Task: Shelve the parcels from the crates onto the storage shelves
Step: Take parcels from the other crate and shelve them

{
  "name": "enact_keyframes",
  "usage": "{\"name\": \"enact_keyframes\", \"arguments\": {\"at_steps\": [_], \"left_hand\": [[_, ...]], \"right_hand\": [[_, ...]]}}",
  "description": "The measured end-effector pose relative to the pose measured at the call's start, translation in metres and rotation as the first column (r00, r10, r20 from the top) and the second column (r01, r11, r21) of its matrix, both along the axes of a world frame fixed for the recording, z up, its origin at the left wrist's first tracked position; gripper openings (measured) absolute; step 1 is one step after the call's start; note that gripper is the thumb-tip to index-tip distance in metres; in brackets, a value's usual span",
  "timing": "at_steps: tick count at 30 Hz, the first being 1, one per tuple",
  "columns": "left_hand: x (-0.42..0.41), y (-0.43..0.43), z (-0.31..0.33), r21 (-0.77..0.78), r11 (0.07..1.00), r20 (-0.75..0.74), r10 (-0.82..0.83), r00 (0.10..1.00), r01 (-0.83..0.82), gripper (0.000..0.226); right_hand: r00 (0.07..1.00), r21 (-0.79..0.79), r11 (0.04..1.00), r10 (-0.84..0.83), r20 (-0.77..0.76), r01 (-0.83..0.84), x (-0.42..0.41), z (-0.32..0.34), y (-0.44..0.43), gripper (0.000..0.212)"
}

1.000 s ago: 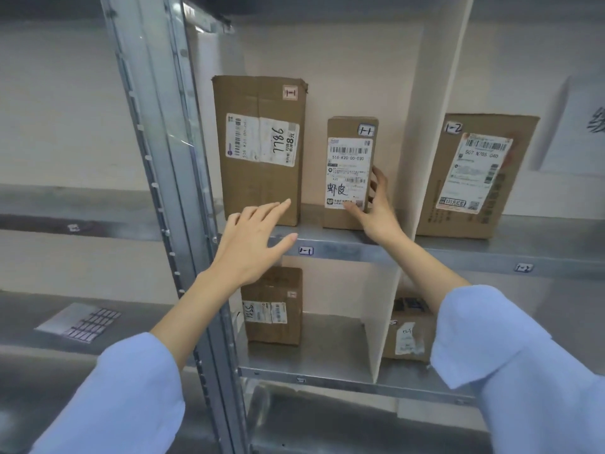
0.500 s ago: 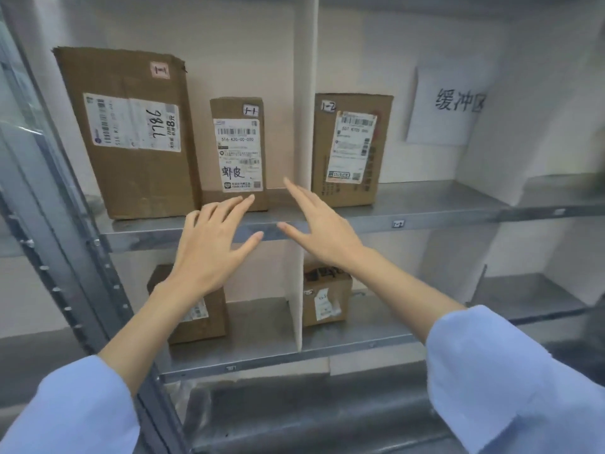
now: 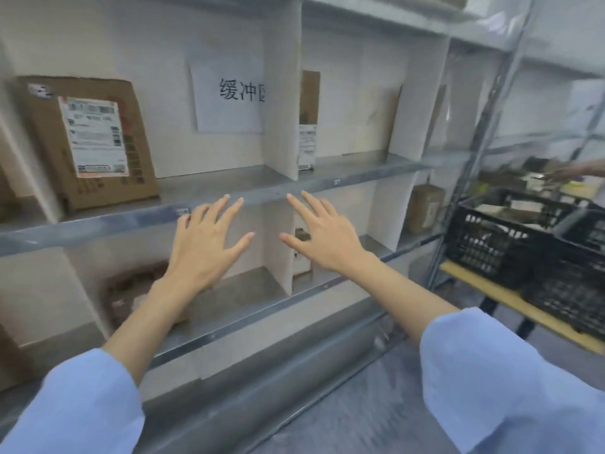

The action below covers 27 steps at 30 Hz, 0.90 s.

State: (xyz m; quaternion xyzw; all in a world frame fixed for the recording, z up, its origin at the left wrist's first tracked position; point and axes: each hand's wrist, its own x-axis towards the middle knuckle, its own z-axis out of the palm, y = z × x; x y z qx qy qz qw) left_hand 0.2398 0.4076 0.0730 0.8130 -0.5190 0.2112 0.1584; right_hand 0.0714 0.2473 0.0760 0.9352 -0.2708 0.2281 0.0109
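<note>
Both the left hand and right hand hover empty with fingers spread before the shelf (a parcel stands upright on it), crates off to the right.

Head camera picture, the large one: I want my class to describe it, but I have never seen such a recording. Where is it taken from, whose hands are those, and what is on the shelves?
There is no machine here. A person wears a camera on the head, so you look forward and down along their own arms. The left hand and right hand are spread open in front of the shelf and hold nothing. On that shelf a labelled parcel stands at the left, with a paper sign on the wall to its right. A white divider splits the shelf into bays, and a narrow parcel shows just past it. At the right, black crates sit on a table. Their contents are too blurred to name.
</note>
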Motion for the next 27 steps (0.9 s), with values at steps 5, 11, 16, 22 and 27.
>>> {"name": "enact_keyframes", "arguments": {"at_steps": [5, 11, 16, 22, 27], "left_hand": [[-0.089, -0.108, -0.009, 0.046, 0.983, -0.034, -0.174, 0.984, 0.176, 0.085], [-0.184, -0.224, -0.011, 0.046, 0.919, -0.036, -0.391, 0.920, 0.392, 0.085], [-0.247, -0.321, -0.024, 0.041, 0.854, -0.069, -0.515, 0.854, 0.518, 0.087], [-0.297, -0.458, -0.041, 0.050, 0.785, -0.064, -0.615, 0.786, 0.618, 0.069], [-0.324, -0.578, -0.038, 0.041, 0.755, -0.097, -0.649, 0.755, 0.654, 0.070]], "right_hand": [[0.980, 0.044, 0.980, -0.194, -0.039, 0.196, -0.121, -0.009, -0.071, 0.076], [0.907, 0.154, 0.896, -0.420, -0.012, 0.417, -0.241, -0.017, -0.147, 0.073], [0.847, 0.225, 0.822, -0.530, -0.031, 0.523, -0.313, -0.028, -0.211, 0.071], [0.766, 0.243, 0.737, -0.641, -0.041, 0.630, -0.366, -0.044, -0.320, 0.071], [0.723, 0.257, 0.690, -0.689, -0.054, 0.677, -0.392, -0.039, -0.426, 0.073]]}}
